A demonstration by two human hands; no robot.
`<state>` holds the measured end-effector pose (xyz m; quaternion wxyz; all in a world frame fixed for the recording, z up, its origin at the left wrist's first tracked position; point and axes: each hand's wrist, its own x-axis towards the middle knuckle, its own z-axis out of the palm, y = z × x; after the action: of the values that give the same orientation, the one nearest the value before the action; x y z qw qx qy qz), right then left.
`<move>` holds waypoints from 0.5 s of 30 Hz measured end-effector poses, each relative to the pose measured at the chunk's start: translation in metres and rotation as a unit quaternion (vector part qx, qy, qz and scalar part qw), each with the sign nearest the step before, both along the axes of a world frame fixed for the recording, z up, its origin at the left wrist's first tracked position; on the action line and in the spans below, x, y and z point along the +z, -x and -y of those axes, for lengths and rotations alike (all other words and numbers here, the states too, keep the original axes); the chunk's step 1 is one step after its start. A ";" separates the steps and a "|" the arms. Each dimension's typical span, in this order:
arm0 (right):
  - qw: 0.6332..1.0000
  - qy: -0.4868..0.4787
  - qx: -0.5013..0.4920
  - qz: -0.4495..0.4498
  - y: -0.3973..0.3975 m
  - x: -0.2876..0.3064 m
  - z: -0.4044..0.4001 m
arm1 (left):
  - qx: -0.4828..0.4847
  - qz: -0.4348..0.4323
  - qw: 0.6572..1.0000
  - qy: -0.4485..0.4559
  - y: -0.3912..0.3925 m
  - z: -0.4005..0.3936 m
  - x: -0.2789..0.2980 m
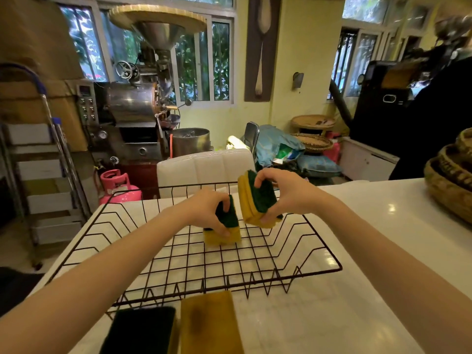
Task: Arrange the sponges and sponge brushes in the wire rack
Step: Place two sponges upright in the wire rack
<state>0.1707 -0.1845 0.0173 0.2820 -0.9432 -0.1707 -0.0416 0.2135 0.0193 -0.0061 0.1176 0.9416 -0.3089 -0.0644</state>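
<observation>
A black wire rack (255, 273) lies on the white marble counter (357, 290). My left hand (207, 212) grips a yellow-and-green sponge (228, 232) that stands on edge on the rack floor near its back. My right hand (286, 194) holds a second yellow-and-green sponge (258, 200) tilted in the air just above and right of the first. Two more sponges lie flat on the counter in front of the rack: one green side up (143, 330), one yellow side up (210, 323).
A white padded chair back (204, 166) stands behind the counter. Woven baskets (449, 182) sit at the counter's right edge. A person in black (421, 118) stands at the far right. A pink gas cylinder (116, 183) and a metal roasting machine (132, 103) are beyond on the left.
</observation>
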 end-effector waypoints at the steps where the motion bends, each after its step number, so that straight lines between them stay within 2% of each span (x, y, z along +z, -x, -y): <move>1: 1.000 0.023 -0.003 -0.003 -0.004 -0.003 -0.002 | 0.002 -0.006 1.000 -0.001 -0.003 -0.002 -0.003; 8: 0.984 0.163 0.005 -0.074 -0.022 -0.015 -0.016 | 0.000 -0.016 1.000 0.001 -0.009 -0.003 -0.018; 15: 0.965 0.234 0.014 -0.118 -0.033 -0.021 -0.032 | -0.013 -0.009 1.000 0.021 -0.008 -0.004 -0.021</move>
<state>0.2032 -0.1525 -0.0035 0.0724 -0.9786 -0.1543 0.1150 0.2218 0.0230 -0.0267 0.1392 0.9341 -0.3216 -0.0681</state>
